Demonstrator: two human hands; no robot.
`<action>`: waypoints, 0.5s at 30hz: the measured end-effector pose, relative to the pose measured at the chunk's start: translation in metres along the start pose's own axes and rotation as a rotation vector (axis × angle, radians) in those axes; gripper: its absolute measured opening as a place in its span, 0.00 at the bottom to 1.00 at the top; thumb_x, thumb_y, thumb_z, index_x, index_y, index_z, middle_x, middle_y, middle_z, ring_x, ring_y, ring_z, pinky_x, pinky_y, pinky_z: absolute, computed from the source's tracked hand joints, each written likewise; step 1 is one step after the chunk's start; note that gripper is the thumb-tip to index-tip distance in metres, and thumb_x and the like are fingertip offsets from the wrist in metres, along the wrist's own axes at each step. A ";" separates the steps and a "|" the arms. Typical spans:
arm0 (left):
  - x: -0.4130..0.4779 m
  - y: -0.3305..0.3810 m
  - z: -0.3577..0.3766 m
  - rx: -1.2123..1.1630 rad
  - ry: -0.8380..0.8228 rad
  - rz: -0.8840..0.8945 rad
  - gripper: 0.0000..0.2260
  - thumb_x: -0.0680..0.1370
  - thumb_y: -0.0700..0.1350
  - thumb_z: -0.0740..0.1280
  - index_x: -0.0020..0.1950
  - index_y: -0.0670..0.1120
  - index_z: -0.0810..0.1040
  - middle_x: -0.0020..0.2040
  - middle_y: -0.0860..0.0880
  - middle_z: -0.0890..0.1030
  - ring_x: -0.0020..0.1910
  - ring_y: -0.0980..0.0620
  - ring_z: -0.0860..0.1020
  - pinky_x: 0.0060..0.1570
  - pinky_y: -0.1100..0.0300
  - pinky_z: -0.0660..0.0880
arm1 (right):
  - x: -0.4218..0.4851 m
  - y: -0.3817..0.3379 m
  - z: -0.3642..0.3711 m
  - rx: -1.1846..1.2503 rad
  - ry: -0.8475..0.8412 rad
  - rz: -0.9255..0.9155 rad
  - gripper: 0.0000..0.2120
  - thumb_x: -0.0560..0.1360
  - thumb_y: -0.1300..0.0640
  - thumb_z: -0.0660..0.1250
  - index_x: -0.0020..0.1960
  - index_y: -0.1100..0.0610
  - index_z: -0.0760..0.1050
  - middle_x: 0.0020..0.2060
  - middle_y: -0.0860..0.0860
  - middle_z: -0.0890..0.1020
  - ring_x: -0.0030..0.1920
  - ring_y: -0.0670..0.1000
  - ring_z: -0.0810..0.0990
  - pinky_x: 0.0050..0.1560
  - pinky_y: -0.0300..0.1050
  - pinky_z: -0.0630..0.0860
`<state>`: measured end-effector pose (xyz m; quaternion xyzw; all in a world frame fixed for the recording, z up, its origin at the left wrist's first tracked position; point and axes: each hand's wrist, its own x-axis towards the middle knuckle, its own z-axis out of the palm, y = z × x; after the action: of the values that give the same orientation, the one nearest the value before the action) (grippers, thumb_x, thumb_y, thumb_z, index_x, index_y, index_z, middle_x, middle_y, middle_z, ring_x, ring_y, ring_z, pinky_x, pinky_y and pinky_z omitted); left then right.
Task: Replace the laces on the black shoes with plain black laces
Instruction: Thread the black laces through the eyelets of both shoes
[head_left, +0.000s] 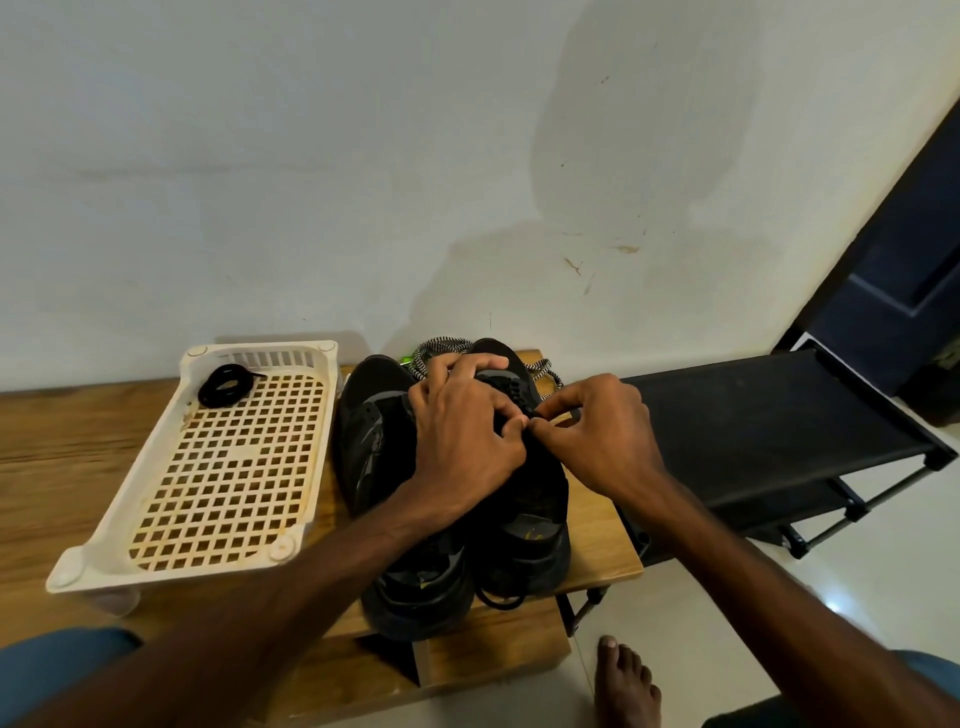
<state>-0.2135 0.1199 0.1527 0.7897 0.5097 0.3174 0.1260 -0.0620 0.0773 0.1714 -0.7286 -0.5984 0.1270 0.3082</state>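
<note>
Now my right hand (597, 436) pinches a black lace (534, 413) over the right shoe (524, 499); left hand (462, 431) fingers curl round that shoe's upper. The spare lace (226, 384) lies coiled in the tray (156, 467), well apart.

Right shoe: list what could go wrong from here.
1. The right hand pinches the black lace with fingertips only, so it may slip free.
2. The right shoe, held by the left hand, sits at the bench edge. A hard tug could tip it.
3. The patterned laces lie just behind and might snag.
</note>
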 end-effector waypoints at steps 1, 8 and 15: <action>0.000 0.001 0.001 0.004 0.009 -0.018 0.01 0.71 0.50 0.75 0.42 0.56 0.87 0.68 0.62 0.73 0.71 0.55 0.59 0.62 0.57 0.53 | 0.000 0.000 0.000 0.003 -0.013 -0.003 0.07 0.74 0.52 0.77 0.51 0.51 0.87 0.49 0.48 0.87 0.39 0.40 0.81 0.36 0.29 0.75; 0.002 0.003 0.005 -0.043 -0.010 -0.049 0.01 0.73 0.50 0.75 0.43 0.55 0.87 0.70 0.62 0.73 0.70 0.56 0.59 0.63 0.57 0.53 | 0.007 0.007 -0.005 0.133 -0.102 0.049 0.06 0.80 0.56 0.70 0.52 0.51 0.86 0.46 0.44 0.86 0.42 0.45 0.87 0.48 0.49 0.85; 0.003 0.003 0.003 -0.081 -0.046 -0.085 0.05 0.72 0.46 0.77 0.44 0.56 0.87 0.72 0.60 0.71 0.72 0.54 0.58 0.62 0.56 0.53 | 0.014 0.012 -0.011 0.397 -0.221 0.165 0.04 0.78 0.60 0.73 0.51 0.59 0.85 0.45 0.53 0.88 0.45 0.50 0.88 0.47 0.53 0.86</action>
<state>-0.2090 0.1220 0.1531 0.7687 0.5263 0.3141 0.1830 -0.0427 0.0861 0.1753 -0.6818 -0.5301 0.3461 0.3666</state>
